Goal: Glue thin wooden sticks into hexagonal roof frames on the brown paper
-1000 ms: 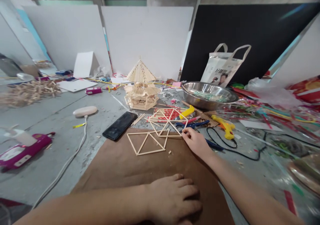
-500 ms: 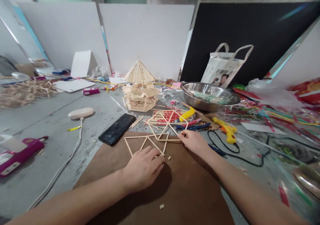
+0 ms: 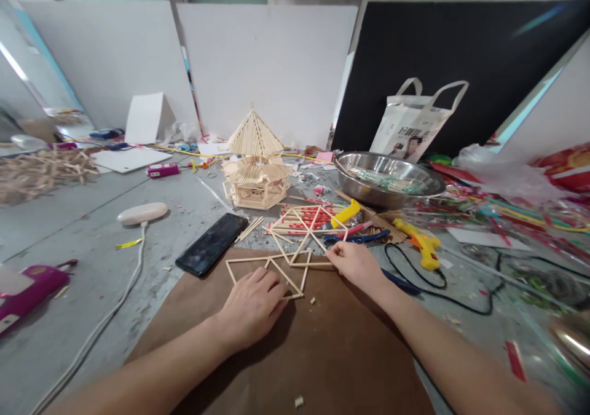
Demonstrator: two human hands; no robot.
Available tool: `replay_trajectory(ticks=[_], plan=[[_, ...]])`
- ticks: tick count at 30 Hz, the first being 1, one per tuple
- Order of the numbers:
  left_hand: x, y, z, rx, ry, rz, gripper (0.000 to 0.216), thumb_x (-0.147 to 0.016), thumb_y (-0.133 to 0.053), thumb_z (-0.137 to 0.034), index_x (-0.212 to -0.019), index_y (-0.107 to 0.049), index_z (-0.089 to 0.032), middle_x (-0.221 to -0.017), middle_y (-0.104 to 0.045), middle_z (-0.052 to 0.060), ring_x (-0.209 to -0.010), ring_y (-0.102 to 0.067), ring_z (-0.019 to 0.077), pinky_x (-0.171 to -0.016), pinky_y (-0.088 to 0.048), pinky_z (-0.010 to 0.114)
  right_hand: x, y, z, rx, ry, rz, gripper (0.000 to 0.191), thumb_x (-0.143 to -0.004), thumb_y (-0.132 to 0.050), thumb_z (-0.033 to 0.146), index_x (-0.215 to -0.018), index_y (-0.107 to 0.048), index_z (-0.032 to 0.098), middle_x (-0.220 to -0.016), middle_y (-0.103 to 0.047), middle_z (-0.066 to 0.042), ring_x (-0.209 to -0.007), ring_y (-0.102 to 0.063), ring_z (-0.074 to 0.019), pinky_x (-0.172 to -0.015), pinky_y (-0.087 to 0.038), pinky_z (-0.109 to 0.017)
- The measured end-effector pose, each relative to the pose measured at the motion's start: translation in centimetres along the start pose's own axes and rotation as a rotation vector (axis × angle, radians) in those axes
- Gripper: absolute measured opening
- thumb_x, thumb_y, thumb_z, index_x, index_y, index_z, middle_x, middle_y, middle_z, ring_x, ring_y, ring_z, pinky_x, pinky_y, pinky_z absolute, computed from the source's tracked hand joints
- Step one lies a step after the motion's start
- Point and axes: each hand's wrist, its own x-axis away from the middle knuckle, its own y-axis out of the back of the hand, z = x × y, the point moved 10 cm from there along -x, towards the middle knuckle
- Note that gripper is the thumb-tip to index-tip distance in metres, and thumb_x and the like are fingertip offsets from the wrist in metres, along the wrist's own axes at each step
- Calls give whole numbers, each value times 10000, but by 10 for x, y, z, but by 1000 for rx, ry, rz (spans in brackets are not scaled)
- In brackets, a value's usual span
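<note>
My left hand (image 3: 254, 309) lies over the near side of a flat wooden stick frame (image 3: 258, 259) made of joined triangles. Its fingers are bent down onto the sticks, and the fingertips are partly hidden. Between thumb and fingertips, my right hand (image 3: 357, 266) pinches the right end of a thin wooden stick (image 3: 316, 264). That stick runs left to where the near frame meets a second, fan-like stick frame (image 3: 310, 230) just beyond. Under both hands spreads a brown sheet (image 3: 341, 353).
Behind stand a wooden stick pavilion model (image 3: 257, 184) and a steel basin (image 3: 391, 200). A black phone (image 3: 212, 243) lies left of the frames. To the right are a yellow glue gun (image 3: 421, 243) with its black cord, blue-handled pliers (image 3: 364, 238) and a yellow-handled tool (image 3: 345, 213).
My left hand has slid left along the near frame, uncovering more of its front right corner. The right hand keeps its pinch. The view has shifted slightly.
</note>
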Motion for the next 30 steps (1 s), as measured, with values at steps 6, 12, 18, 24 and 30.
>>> replay_trajectory(ticks=[6, 12, 18, 24, 30], plan=[[0, -1, 4, -1, 10, -8, 201, -815, -359, -286, -923, -512, -214, -864, -512, 29, -820, -419, 171, -707, -392, 317, 2, 7, -2, -23, 21, -36, 262, -722, -404, 383, -621, -580, 216, -589, -626, -15, -603, -561, -153, -516, -334, -222], [-1, -3, 6, 3, 26, 0, 207, -817, -359, -308, -840, -533, -200, -801, -516, 28, -790, -427, 167, -693, -387, 313, 6, 3, -5, -29, 31, 7, 273, -696, -434, 436, -605, -579, 223, -578, -619, -6, -547, -544, -140, -463, -301, -215], [-1, -5, 5, -30, 1, 5, 231, -830, -339, -309, -784, -530, -187, -780, -516, 25, -754, -425, 160, -662, -379, 300, 5, -5, -4, -41, 31, 38, 250, -676, -474, 431, -600, -580, 218, -559, -611, -9, -539, -536, -136, -462, -285, -215], [-1, -7, 2, -74, -62, -7, 246, -839, -331, -269, -715, -525, -182, -704, -516, 13, -696, -423, 149, -606, -357, 273, 3, -6, -3, -95, 5, 53, 224, -677, -468, 368, -552, -557, 205, -492, -591, -1, -496, -524, -127, -472, -305, -217], [1, -5, 1, -65, -98, -51, 240, -839, -342, -264, -711, -527, -179, -695, -512, 13, -689, -421, 139, -598, -339, 262, 12, 4, -8, -198, -27, 106, 271, -696, -432, 392, -554, -538, 187, -428, -550, 18, -369, -446, -83, -406, -302, -195]])
